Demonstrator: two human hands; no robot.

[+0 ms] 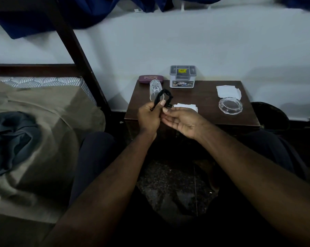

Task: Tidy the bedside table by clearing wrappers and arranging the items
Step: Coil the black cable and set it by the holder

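My left hand [148, 118] is closed around a looped black cable [164, 96], held above the front left of the dark wooden bedside table [204, 104]. My right hand [182, 121] pinches the cable's plug end with thumb and forefinger. Behind the cable stands a clear drinking glass [154, 89]. A white paper wrapper [188, 106] lies on the table just beyond my right hand. Another crumpled white paper [228, 91] lies at the right, behind a clear glass ashtray [230, 105].
A grey organiser box [182, 76] and a maroon case [150, 79] sit at the table's back edge against the white wall. A bed with an olive blanket [43, 125] fills the left. A dark bin [270, 115] stands to the table's right.
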